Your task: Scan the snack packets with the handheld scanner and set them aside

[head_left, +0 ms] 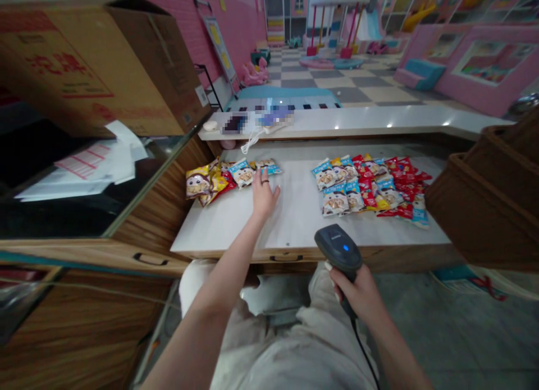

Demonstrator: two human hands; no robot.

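Resting our open left hand on white tbl top, just by shiny blue-and-white snack pkts; gripping black corded barcode scanner in closed right hand, blue LED lit; bigger pile of red-and-blue pkts lying to right.

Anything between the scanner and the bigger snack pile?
Nothing visible. Only bare white counter top lies between the barcode scanner in the right hand and the pile of snack packets; the left hand is off to one side.

Left hand flat, fingers spread, palm down; right hand curled, gripping
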